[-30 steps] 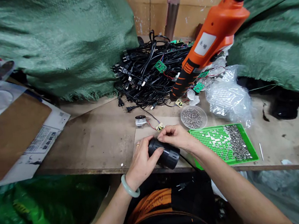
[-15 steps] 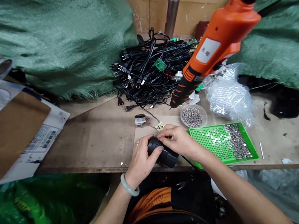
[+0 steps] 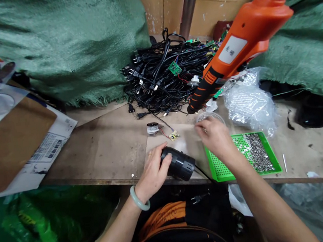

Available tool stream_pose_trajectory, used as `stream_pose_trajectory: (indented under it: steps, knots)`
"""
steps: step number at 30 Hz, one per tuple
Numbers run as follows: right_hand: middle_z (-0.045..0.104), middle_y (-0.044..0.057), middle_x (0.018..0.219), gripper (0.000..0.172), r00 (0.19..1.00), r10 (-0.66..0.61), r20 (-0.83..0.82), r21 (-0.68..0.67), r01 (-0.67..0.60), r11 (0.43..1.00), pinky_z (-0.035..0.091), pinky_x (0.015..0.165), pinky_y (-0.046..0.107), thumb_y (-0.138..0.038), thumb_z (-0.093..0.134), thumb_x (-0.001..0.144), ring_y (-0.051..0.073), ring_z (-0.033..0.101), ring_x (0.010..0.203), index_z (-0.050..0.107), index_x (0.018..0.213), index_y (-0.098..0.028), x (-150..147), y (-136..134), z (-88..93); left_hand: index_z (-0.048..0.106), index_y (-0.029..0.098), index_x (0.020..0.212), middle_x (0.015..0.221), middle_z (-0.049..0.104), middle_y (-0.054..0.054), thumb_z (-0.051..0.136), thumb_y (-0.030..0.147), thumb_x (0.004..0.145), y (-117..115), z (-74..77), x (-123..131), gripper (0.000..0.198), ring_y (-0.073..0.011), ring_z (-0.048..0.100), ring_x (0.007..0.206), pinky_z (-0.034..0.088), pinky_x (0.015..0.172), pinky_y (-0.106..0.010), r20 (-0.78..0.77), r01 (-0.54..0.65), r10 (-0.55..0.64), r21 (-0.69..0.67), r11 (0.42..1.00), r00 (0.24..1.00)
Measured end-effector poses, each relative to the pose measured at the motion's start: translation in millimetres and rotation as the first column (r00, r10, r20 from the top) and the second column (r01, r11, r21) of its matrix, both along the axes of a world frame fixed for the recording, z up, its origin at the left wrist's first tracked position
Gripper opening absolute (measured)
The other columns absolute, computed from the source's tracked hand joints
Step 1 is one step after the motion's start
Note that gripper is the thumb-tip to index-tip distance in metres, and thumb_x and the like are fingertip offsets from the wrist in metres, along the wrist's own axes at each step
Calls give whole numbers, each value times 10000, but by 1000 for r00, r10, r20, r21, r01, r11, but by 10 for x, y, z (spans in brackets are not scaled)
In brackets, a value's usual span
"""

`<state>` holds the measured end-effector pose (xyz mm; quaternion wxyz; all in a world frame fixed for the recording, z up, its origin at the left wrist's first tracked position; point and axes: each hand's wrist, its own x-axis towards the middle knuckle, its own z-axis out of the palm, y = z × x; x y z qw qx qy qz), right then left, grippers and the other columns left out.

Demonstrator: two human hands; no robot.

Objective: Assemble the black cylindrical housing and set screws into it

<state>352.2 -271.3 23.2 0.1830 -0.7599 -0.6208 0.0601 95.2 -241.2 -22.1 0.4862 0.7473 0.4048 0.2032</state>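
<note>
My left hand (image 3: 154, 168) is wrapped round a black cylindrical plastic housing (image 3: 181, 165), which lies on its side at the bench's front edge. A black cord runs from its right end over the edge. Over a round clear dish (image 3: 218, 117) of small metal screws is my right hand (image 3: 214, 134), its fingers bent and pinched together; anything between them is hidden. Beyond the housing lie a small yellow circuit board (image 3: 174, 135) and a little motor-like part (image 3: 152, 128), joined by thin wires. A green tray (image 3: 219, 169) of small metal pieces sits under my right wrist.
An orange electric screwdriver (image 3: 240, 44) hangs over the bench, tip above the dish. Black power cords (image 3: 159, 78) with plugs and circuit boards are heaped behind. Clear plastic bags (image 3: 248, 98) lie at the right, a cardboard box (image 3: 14, 143) at the left. A metal flask (image 3: 190, 7) stands at the back.
My right hand has left the housing's end and moved right and away from me to the dish of screws. The left hand still holds the housing, now turned slightly.
</note>
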Motion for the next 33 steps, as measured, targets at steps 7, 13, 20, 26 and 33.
stream_pose_trajectory:
  steps: [7,13,20,26,33]
  knots:
    - [736,129,961,246,961,-30,276,-376,137,916,465,736,337,-170,532,903,239,656,831,775,872,-152,472,92,-85,621,212,1267,1281,682,-103,539,451,980,328,172,-8,383,-280,612,1207,444,1115,-467,-3,148,-152,-226,963,988]
    - [735,128,994,222,955,-32,294,-291,121,949,441,705,317,-174,531,902,237,662,839,752,898,-154,504,37,-130,663,188,1126,1054,703,-65,656,467,893,509,141,14,364,-216,641,918,528,876,-385,68,191,-179,-348,918,982]
    - [734,90,928,182,958,-44,282,-300,132,945,430,692,312,-196,572,885,229,661,820,748,843,-176,502,39,-193,679,183,1074,1031,699,-53,668,447,885,542,110,38,325,-200,635,911,514,898,-381,136,229,-193,-334,914,972]
    - [743,103,1004,218,959,-25,282,-263,102,959,456,705,322,-239,561,904,230,670,829,770,901,-175,514,38,-219,682,182,1052,1031,705,-57,666,444,892,543,94,48,307,-209,640,948,512,924,-392,148,227,-188,-330,916,971]
    - [710,103,938,160,966,-119,230,-133,153,979,497,709,354,-241,612,817,252,665,804,741,882,-172,534,42,-239,691,186,1040,1030,709,-61,667,441,886,543,86,59,299,-219,646,963,515,931,-396,158,215,-171,-331,919,973]
